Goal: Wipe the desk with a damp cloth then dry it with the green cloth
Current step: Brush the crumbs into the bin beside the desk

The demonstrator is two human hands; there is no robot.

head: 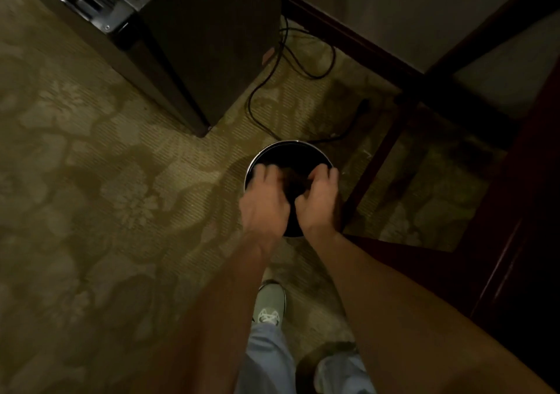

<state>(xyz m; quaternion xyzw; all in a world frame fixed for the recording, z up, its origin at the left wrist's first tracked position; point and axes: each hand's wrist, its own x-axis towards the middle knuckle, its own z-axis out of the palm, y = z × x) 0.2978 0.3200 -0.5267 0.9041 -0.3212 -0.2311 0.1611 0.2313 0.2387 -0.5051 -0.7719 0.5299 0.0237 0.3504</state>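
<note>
Cloth, if that is what the dark brownish bunch (295, 181) between the two hands is, sits over the mouth of a round black bin (288, 151) with a shiny metal rim, a little right of the middle of the view; the light is dim and the hands are blurred, so its colour and what it really is cannot be told. The left hand (265, 201) is at the bunch's 9 o'clock, back upward, fingers spread and reaching forward over the bin's left rim; whether it has hold of anything cannot be told. The right hand (319, 201) is at the bunch's 3 o'clock, fingers curled inward toward the dark bunch, seemingly closed round its edge, though the blur leaves this unsure. Both bare forearms come in from 6 o'clock. The bin stands on a patterned olive carpet (106, 181). At 12 o'clock from the bin black cables (266, 84) trail over the carpet beside a dark cabinet (212, 45). At 3 o'clock stands dark reddish wooden furniture (500, 211) with legs and rails. At 6 o'clock a pale shoe (269, 305) and light trouser legs (266, 363) show.
</note>
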